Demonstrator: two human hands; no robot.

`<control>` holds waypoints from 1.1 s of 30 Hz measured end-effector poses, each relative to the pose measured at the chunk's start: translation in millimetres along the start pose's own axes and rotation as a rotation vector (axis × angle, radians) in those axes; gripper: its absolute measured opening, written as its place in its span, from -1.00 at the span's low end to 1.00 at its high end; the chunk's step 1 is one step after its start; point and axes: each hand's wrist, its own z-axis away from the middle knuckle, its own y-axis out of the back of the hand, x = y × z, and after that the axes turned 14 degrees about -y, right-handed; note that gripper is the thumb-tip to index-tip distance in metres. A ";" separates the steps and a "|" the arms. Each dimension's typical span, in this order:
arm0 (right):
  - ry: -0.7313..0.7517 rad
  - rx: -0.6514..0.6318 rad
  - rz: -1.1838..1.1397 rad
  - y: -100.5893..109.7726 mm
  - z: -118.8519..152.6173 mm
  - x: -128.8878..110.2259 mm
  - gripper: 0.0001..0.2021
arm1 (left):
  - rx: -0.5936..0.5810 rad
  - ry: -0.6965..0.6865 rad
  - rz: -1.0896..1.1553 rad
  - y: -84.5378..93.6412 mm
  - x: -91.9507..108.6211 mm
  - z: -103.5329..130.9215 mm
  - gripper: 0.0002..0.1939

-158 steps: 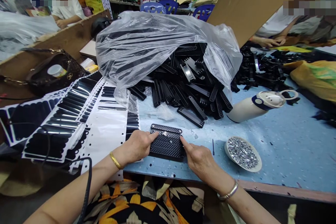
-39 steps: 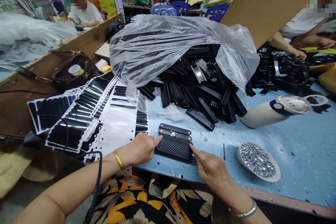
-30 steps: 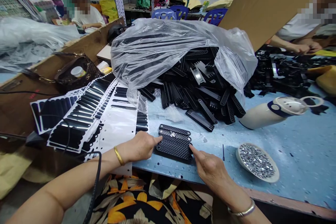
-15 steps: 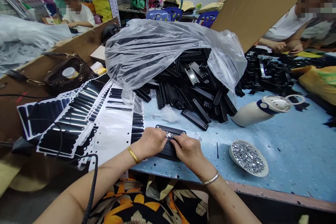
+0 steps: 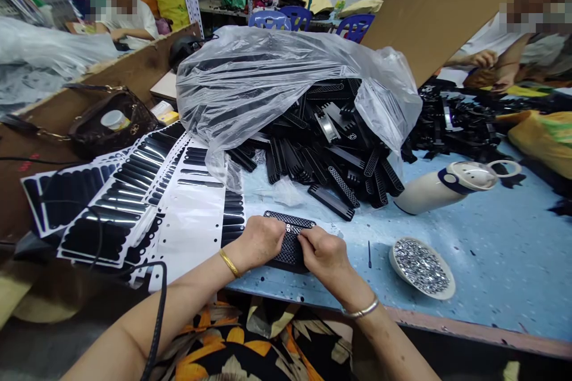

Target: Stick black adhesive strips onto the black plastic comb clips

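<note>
Hands, two: left hand (image 5: 263, 241) and right hand (image 5: 326, 251), finger and thumb together on each, over one bumpy black block (image 5: 288, 253) on the near edge of one blue table (image 5: 496, 250); anything pinched, too small to tell. To the right, one black stick (image 5: 369, 255), one bowl (image 5: 445, 292) of silver bits (image 5: 420, 266), one cream bottle (image 5: 422, 191). Farther, black combs (image 5: 297, 166) in a heap, too many to count, and one clear bag (image 5: 259, 71) in the way on top. Far back, three blue chairs (image 5: 297, 14).

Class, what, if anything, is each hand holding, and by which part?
It cannot be told: the left hand and right hand are at the black strips, but their fingers hide any hold.
</note>
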 end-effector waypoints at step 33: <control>0.049 0.052 0.026 22.0 58.2 14.3 -0.71 | 0.095 -0.137 0.362 4.1 35.4 78.0 -0.83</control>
